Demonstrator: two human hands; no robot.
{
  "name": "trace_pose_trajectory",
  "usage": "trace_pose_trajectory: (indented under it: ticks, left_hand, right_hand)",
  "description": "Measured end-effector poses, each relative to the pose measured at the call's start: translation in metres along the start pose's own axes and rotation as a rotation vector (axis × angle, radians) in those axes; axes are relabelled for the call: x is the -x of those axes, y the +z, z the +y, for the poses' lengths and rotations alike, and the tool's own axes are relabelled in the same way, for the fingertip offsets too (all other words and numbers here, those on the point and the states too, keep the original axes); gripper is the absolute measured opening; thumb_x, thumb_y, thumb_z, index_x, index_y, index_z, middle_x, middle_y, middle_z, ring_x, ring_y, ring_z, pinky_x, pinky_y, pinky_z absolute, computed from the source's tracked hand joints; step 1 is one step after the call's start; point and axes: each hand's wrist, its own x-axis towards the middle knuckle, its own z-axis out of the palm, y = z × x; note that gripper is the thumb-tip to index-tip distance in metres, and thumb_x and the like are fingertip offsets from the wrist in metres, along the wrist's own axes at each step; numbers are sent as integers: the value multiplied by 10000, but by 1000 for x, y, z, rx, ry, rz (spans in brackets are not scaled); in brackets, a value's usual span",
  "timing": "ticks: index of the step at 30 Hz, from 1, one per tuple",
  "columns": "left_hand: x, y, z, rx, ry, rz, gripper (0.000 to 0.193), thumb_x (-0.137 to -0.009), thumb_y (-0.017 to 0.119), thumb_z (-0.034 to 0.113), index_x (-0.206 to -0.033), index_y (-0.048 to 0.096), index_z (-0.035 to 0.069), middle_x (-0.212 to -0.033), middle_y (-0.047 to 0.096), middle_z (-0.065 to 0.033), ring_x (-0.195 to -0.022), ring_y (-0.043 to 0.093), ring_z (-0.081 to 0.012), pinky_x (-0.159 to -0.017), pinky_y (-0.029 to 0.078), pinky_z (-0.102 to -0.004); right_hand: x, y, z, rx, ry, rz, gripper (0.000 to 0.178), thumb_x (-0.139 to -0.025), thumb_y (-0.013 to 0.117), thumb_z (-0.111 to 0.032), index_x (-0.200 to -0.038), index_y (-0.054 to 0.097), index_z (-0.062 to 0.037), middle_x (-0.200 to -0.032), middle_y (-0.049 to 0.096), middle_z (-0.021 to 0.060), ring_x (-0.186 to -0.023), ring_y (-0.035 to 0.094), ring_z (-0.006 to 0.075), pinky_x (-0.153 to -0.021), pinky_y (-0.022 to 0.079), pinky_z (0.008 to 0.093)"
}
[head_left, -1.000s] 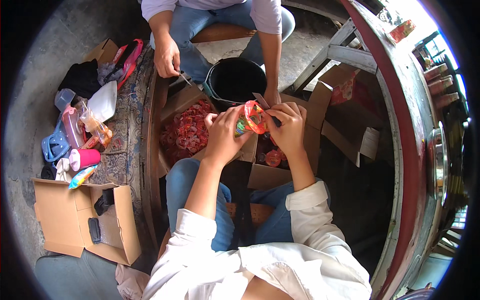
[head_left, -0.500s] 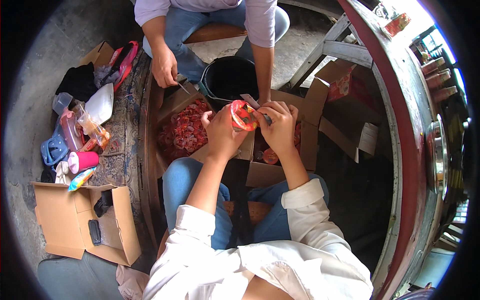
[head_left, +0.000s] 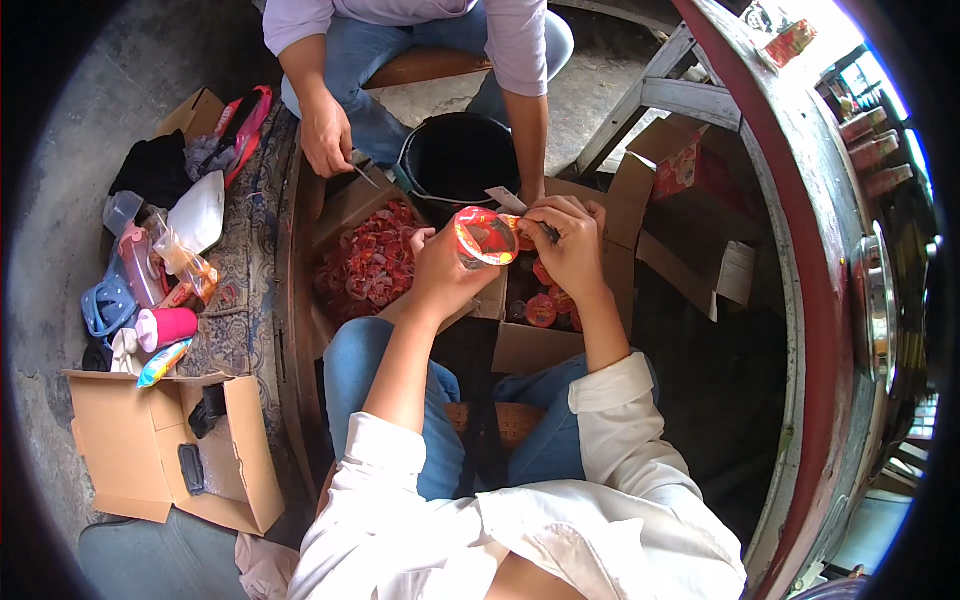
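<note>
My left hand (head_left: 445,272) is wrapped around a clear plastic cup (head_left: 485,236) with a red printed rim, its mouth tilted up. My right hand (head_left: 572,248) pinches the red film lid (head_left: 525,240) at the cup's right edge; the film is partly off the rim. A thin flat blade (head_left: 505,200) juts from this same hand, and its dark handle is mostly hidden by the fingers. Below my hands, a cardboard box (head_left: 540,350) holds several red-topped cups (head_left: 541,311). Left of it, another box holds a heap of red film scraps (head_left: 368,258).
Opposite sits a person whose hand (head_left: 327,138) holds a small blade; their other arm reaches behind my right hand. Between us stands a black bucket (head_left: 462,160). An open carton (head_left: 735,275) lies right, by a red-edged table (head_left: 800,200). Bags and bottles lie left, above an open carton (head_left: 125,440).
My right hand has moved slightly right, drawing the red film away from the cup. The cup's mouth now shows more open, and more red-topped cups are visible below.
</note>
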Motion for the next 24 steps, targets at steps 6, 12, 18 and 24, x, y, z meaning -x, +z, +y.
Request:
trace_pose_trajectory:
  ticks: [6,12,18,24]
  left_hand:
    - [0,1,-7,121,-22,-103,539,-646,724,339,-1122,536,169,-969,657,-7,-953,585,-181,-921,257,-388]
    - [0,0,-8,246,-107,-235,490,-650,704,322,-1089,569,152,-982,658,-8,-986,581,-174,-921,271,-390]
    - [0,2,-8,361,-76,-272,439,-658,685,266,-1060,586,118,-954,668,-40,-931,618,-206,-890,372,-367]
    - [1,-4,-3,527,-113,-281,434,-643,705,176,-1044,579,66,-944,661,-67,-940,631,-185,-834,465,-322]
  right_hand:
    - [-1,-2,0,60,-19,3,90,-747,685,-210,-739,666,-121,-811,641,-22,-838,594,169,-825,302,401]
    - [0,-3,2,90,-41,5,66,-730,685,-187,-737,669,-124,-810,640,-29,-839,591,162,-819,304,396]
    - [0,-4,2,110,-59,13,50,-718,686,-170,-727,667,-125,-803,639,-35,-820,589,157,-796,305,379]
    - [-1,-3,1,105,-57,9,55,-719,688,-172,-718,665,-123,-785,639,-35,-813,588,156,-785,304,373]
